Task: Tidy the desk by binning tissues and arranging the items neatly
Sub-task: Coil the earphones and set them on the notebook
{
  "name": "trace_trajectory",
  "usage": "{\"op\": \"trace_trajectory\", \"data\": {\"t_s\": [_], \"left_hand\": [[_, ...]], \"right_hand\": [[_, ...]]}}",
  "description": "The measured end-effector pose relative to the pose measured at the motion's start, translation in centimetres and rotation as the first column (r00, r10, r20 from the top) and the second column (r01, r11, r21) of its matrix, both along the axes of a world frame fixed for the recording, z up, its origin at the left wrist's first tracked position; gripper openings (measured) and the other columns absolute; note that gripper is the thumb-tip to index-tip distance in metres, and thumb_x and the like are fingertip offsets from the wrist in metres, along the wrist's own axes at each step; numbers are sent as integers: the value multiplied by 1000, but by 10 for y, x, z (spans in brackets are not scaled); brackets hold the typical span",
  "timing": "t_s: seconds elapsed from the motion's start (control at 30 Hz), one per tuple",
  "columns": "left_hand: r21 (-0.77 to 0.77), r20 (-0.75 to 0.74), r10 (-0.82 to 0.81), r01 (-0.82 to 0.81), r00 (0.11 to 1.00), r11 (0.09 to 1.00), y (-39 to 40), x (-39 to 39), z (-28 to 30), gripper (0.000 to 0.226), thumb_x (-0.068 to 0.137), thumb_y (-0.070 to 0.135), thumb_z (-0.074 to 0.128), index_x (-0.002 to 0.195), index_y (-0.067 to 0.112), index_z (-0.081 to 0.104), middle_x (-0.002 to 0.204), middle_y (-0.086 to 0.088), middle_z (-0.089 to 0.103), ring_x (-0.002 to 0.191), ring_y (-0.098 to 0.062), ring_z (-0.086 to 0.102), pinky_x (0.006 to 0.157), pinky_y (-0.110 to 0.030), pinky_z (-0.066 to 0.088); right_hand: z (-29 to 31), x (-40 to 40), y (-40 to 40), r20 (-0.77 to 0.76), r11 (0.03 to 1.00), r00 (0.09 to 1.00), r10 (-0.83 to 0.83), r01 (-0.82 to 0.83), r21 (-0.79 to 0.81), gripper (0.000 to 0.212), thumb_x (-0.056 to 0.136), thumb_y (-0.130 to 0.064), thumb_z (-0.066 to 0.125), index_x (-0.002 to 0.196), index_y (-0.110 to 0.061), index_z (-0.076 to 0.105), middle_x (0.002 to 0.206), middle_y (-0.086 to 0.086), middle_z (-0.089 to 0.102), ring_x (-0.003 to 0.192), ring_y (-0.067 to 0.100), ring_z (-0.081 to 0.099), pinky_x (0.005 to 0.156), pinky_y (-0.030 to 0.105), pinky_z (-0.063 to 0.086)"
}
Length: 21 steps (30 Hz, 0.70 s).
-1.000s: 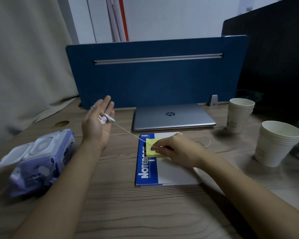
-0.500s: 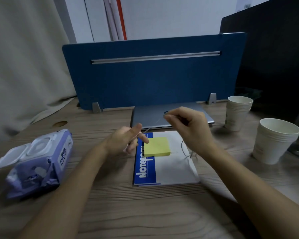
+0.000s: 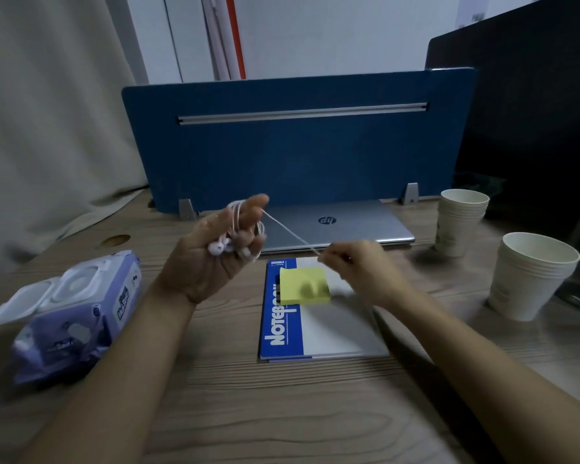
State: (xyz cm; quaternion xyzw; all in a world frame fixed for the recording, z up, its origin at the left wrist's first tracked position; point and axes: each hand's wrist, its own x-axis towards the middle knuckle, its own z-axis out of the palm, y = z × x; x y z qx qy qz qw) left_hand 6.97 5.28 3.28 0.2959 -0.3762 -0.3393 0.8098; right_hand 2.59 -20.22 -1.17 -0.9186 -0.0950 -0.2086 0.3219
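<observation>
My left hand (image 3: 211, 259) is raised palm-up over the desk, with white wired earphones (image 3: 220, 246) resting in the palm and their cord looped around the fingers. The cord (image 3: 288, 233) runs taut down to my right hand (image 3: 359, 266), which pinches its free end just above a blue-and-white notebook (image 3: 335, 329). A yellow sticky-note pad (image 3: 303, 285) lies on the notebook's upper left. A purple wet-wipes pack (image 3: 71, 313) with its lid flipped up sits at the left.
A shut silver laptop (image 3: 342, 226) lies behind the notebook against a blue desk divider (image 3: 298, 152). Two stacks of paper cups (image 3: 462, 226) (image 3: 533, 276) stand at the right. A dark monitor is at the far right, a curtain at the left.
My left hand has lifted and turned palm-up with more cord wound around its fingers. My right hand has swung down and to the right, pulling the cord taut.
</observation>
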Motion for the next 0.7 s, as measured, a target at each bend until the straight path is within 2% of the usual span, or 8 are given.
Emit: {"op": "trace_trajectory", "data": {"t_s": [0.13,0.33,0.4,0.43,0.5,0.57,0.63,0.7], "left_hand": [[11,19,381,-381,924,924,-3,8,-1,45,101,23,37,137,1,51,139,-9,57,127,-20,55,101,-33,48],[39,-212,655,-664,725,747,7,35,-13,57,103,37,30,146,0,34,135,-14,60,124,-25,57,105,-36,41],[171,-70,762,-744,644,645,9,40,-17,64,104,46,21,147,0,31,140,-14,55,123,-22,55,109,-36,36],[252,86,796,-786,599,564,8,41,-20,67,103,50,16,148,1,32,142,-13,53,123,-20,55,111,-36,33],[355,427,737,-847,524,396,2,35,-28,73,100,58,11,146,6,36,137,-9,57,121,-17,57,112,-42,32],[396,651,571,-866,500,307,-5,25,-34,83,89,74,15,139,15,44,123,1,67,112,-13,62,104,-43,39],[423,779,374,-862,503,279,-9,16,-36,85,79,86,19,123,23,55,101,14,73,98,0,65,88,-36,43],[484,787,237,-809,569,332,-13,11,-35,83,76,86,22,115,23,59,88,9,74,90,1,66,82,-32,46]], "right_hand": [[1,-8,17,-109,961,975,194,-211,-181,26,99,-32,51,113,-21,70,105,-4,74,86,11,65,78,35,52],[4,-20,33,-162,904,938,307,-341,-259,29,98,-32,53,124,-26,66,119,-9,70,106,11,64,89,33,51],[6,-23,36,-164,890,927,338,-372,-264,28,98,-30,53,122,-26,68,114,-9,72,97,2,64,84,33,52],[7,-24,37,-161,886,923,349,-381,-263,27,98,-28,54,121,-25,68,111,-8,73,90,-6,62,80,33,53],[8,-25,37,-136,887,914,383,-405,-224,25,97,-26,56,118,-24,70,105,-7,75,82,-12,60,74,33,54],[12,-27,37,-77,892,904,421,-428,-145,22,97,-27,57,114,-24,70,94,-6,75,80,0,65,69,33,54],[15,-27,35,41,905,904,425,-423,-52,17,96,-30,57,106,-26,71,74,-6,69,62,9,58,56,31,48],[19,-26,32,174,920,910,377,-390,47,16,96,-31,58,101,-25,72,67,-5,64,57,13,54,52,28,42]]}}
